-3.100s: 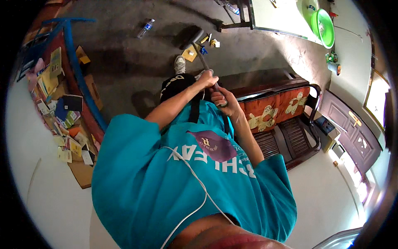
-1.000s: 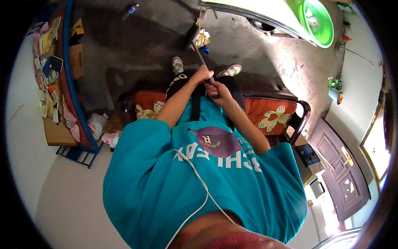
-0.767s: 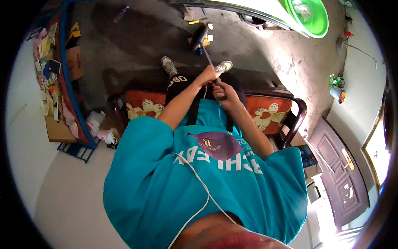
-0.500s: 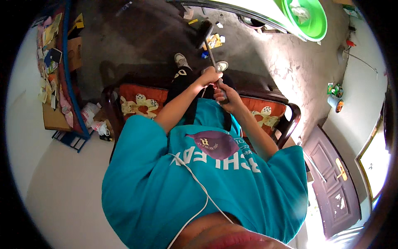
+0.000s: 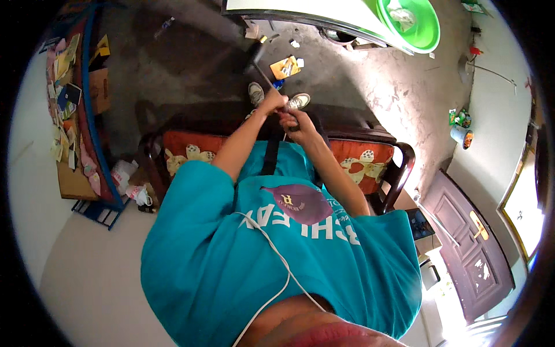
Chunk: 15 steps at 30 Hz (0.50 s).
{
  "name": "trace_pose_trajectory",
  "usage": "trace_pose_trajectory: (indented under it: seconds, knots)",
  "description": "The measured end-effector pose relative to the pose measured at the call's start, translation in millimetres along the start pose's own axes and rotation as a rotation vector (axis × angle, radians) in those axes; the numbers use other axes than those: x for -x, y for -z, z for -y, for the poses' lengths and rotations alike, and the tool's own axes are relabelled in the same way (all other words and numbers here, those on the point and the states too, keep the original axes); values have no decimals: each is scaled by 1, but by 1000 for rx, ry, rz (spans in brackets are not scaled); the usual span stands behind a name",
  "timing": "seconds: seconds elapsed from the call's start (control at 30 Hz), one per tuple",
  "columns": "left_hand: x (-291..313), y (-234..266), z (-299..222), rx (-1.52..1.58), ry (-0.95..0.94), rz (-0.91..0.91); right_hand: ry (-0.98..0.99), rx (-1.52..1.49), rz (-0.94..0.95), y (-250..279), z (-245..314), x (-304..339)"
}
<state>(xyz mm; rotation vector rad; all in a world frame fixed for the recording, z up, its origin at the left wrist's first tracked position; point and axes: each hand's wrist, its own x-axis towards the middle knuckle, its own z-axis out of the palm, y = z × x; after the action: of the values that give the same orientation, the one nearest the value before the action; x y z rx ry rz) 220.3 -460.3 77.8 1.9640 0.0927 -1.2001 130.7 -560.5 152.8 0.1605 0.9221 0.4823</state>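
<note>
Both my hands are closed round the handle of a long-handled broom [image 5: 265,75], held at a slant. My left hand [image 5: 273,103] grips the shaft lower down, nearer the floor. Just behind it, my right hand [image 5: 298,125] wraps the thicker top end of the handle. The broom's dark head is smeared by motion, out beyond my feet. On the floor beside it lie a yellow packet [image 5: 285,67], a blue scrap [image 5: 278,84] and a crumpled white bit [image 5: 295,43]. My shoes [image 5: 299,101] stand just short of this litter.
Behind my legs is a dark wooden settee [image 5: 407,156] with orange flowered cushions [image 5: 364,168]. A white-topped table [image 5: 324,10] carrying a green basin [image 5: 426,37] stands ahead. A blue-framed shelf [image 5: 95,115] of papers is on the left; a bin [image 5: 461,136] and a door [image 5: 471,254] are on the right.
The broom has swung to the left, its head now further left and a little nearer me. Both hands have shifted left with it, still gripping. The view has moved slightly.
</note>
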Motion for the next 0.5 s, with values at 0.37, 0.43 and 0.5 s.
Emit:
trace_pose_trajectory:
  seconds: [0.37, 0.43, 0.5]
  knots:
    - [73, 3, -54, 315, -116, 352, 2, -90, -40, -44, -33, 85]
    - [63, 7, -59, 181, -98, 279, 22, -77, -40, -42, -28, 75]
    - [15, -11, -33, 129, -156, 127, 35, -47, -22, -40, -9, 59]
